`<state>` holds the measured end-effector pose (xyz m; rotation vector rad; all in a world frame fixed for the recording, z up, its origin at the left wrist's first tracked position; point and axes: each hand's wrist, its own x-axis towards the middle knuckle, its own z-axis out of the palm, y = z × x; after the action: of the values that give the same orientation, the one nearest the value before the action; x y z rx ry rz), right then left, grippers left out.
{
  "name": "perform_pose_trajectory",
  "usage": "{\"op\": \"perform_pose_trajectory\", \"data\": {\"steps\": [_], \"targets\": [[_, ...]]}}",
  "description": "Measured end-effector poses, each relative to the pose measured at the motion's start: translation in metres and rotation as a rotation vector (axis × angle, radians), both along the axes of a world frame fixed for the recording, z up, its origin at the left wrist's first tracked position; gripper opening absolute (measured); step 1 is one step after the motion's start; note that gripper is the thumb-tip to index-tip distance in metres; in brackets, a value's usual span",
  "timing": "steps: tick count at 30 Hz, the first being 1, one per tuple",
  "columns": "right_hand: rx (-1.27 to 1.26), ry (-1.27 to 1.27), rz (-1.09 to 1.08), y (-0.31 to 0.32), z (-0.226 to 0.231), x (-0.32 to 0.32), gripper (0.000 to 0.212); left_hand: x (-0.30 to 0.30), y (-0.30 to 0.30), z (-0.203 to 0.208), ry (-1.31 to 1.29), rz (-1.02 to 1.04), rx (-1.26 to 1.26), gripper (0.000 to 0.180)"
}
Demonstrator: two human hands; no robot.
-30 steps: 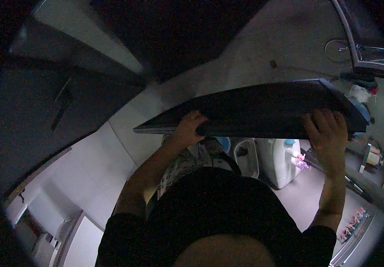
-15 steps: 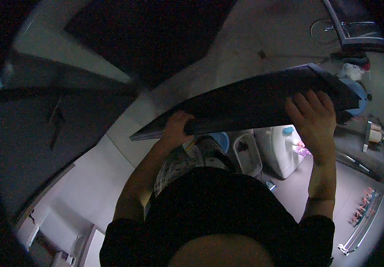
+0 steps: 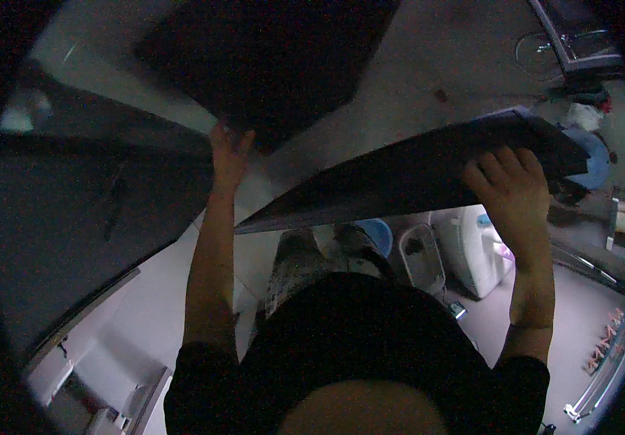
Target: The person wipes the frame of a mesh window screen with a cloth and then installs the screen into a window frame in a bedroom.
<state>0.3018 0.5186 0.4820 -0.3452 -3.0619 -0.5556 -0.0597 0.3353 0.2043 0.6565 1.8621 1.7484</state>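
1. The long, flat black panel (image 3: 399,174) extends left from the white, rounded fixture (image 3: 464,250).
2. Your right hand (image 3: 509,190) curls its fingers over the panel's edge.
3. Your left hand (image 3: 230,161) spreads its fingers, well left of the fixture; contact unclear.

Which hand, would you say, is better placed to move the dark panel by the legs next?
The right hand, I think: its fingers curl over the panel, while the left hand is off it, beyond its left tip.

BLOCKED: dark panel (image 3: 414,167), right hand (image 3: 508,177) on its edge | FREE: gap between panel and left hand (image 3: 230,161), seemingly; dim | NEAR SIDE: white fixture (image 3: 464,250), blue basin (image 3: 378,236) obstruct
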Motion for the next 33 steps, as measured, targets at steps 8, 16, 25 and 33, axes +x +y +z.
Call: {"op": "perform_pose_trajectory", "data": {"steps": [8, 16, 25, 33], "targets": [[0.048, -0.015, 0.012, 0.002, -0.006, 0.006, 0.021, -0.102, 0.043, 0.008, 0.659, 0.391, -0.053, 0.075], [0.006, -0.016, -0.029, -0.001, -0.013, 0.017, 0.027, -0.093, 0.051, 0.028, 0.436, 0.362, -0.013, 0.074], [0.009, 0.085, 0.011, -0.016, -0.013, 0.004, 0.025, -0.056, 0.023, 0.048, -0.286, 0.223, 0.157, 0.048], [-0.017, 0.096, 0.024, -0.030, 0.001, -0.012, 0.020, 0.010, 0.028, 0.106, -0.272, 0.206, 0.215, 0.040]]}}
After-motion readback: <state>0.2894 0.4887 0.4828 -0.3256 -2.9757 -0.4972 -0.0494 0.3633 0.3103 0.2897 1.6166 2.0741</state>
